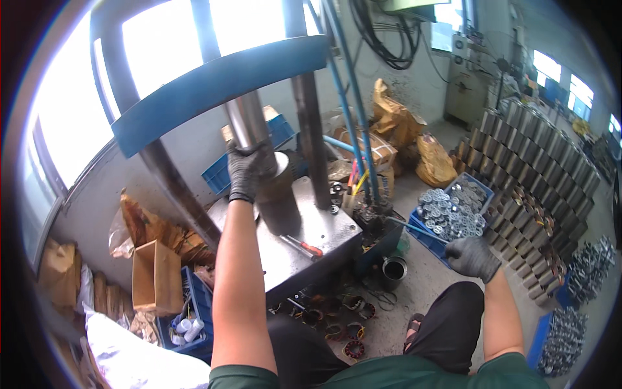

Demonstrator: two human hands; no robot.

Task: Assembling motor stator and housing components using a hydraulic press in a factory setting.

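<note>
Nearest are two dark-trousered knees, with one sandalled foot (413,329) showing between them. The right hand (473,258), gloved in grey, is curled closed around the end of one blue lever (418,229); the glove hides that tip. On the floor ahead lie at least five wound rings (354,349), the darker ones hard to separate in shadow, and one metal cup (394,268). Beyond, one steel table (330,227) bears one red-handled tool (311,249) and one dark cylinder (278,211), upright under one shiny ram (247,120). The left hand (246,172), also gloved, is against the upper side of the cylinder, just below the ram; its fingers are partly hidden, so I cannot tell how far they close or whether they grip. It also covers where ram and cylinder meet. Two steel posts (312,139) flank them under one blue beam (220,84). Farther right, stacked metal tubes (518,142) are too many to count.
</note>
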